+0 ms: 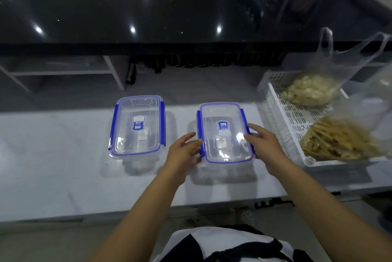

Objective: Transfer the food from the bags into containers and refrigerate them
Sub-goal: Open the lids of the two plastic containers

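Two clear plastic containers with blue-clipped lids stand on the white counter (53, 155). The left container (137, 125) is untouched, its lid on. My left hand (183, 153) rests against the left clip of the right container (224, 132), and my right hand (263, 145) touches its right clip, fingers spread over the lid edge. At the right, a white perforated basket (284, 117) holds a clear bag of pale round food pieces (311, 89) at the back and a clear bag of tan strips (339, 140) at the front.
A raised black glossy countertop (148, 17) runs across the back. Under it are a white shelf frame (63, 72) and a row of dark bottles (201, 63). The bags' handles stick up above the basket.
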A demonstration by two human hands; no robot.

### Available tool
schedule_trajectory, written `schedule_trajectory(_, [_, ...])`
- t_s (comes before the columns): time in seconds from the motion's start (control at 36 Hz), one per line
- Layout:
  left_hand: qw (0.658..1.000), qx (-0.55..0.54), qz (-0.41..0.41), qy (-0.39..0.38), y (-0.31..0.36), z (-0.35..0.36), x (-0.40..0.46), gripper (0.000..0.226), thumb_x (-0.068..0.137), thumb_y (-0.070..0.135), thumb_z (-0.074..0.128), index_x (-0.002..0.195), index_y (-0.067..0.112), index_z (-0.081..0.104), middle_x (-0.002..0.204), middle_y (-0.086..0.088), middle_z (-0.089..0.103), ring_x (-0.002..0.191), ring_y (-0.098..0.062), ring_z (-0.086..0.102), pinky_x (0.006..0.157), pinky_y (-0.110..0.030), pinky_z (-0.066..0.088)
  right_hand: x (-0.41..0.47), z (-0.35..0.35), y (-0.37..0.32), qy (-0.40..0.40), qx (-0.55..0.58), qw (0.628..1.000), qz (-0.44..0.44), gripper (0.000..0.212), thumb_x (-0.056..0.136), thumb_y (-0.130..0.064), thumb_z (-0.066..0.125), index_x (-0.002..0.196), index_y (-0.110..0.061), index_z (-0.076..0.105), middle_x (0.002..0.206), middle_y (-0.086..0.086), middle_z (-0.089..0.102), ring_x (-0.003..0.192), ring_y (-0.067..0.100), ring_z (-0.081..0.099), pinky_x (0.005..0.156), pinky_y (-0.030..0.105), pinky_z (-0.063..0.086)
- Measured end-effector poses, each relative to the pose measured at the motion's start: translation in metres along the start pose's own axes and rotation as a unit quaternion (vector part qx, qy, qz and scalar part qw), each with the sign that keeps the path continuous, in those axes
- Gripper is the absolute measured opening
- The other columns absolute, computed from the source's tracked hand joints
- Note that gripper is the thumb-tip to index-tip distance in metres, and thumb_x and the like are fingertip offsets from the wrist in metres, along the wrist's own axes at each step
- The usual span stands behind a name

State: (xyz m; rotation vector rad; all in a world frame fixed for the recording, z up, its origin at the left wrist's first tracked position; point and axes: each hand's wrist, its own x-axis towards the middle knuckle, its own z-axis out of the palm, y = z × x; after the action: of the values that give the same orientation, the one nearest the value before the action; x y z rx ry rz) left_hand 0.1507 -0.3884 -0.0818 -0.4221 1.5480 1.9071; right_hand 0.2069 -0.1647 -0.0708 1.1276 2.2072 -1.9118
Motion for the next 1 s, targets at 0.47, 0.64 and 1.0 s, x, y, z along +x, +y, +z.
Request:
schedule_trajectory(0.47, [0.999,0.049,0.011,-0.015,-0.036,-0.032,-0.029,0.038,0.091,0.007,0.070,0.126,0.023,0.065,0.101,-0.009,0.078,0.089,-0.027,0.077,0.065,-0.031,0.061,-0.081,0.021,0.027,-0.119,-0.424,0.885,-0.155,0.074,0.087,-0.061,0.062,0.151,-0.049,0.026,0.165,-0.020,0.005,0.152,0.022,0.003,0.119,0.045,0.026])
schedule_trajectory(0.64, [0.999,0.040,0.006,-0.005,-0.038,-0.044,-0.036,0.038,0.097,-0.004,0.057,0.132,0.010,0.062,0.103,-0.019,0.076,0.085,-0.030,0.076,0.069,-0.035,0.063,-0.082,0.017,0.027,-0.120,-0.421,0.885,-0.160,0.072,0.085,-0.063,0.063,0.148,-0.053,0.030,0.164,-0.022,0.009,0.151,0.022,0.006,0.118,0.042,0.028])
schedule_trajectory(1.0, [0.881,0.430,0.196,-0.011,-0.034,-0.029,-0.059,0.078,0.089,0.037,0.073,0.154,0.038,0.031,0.162,0.011,0.029,0.146,-0.009,0.031,0.117,-0.031,0.033,-0.066,0.004,0.027,-0.022,0.014,1.000,-0.016,0.057,0.087,-0.018,0.076,0.138,-0.034,0.056,0.128,-0.015,0.060,0.099,0.004,0.068,0.072,0.024,0.059])
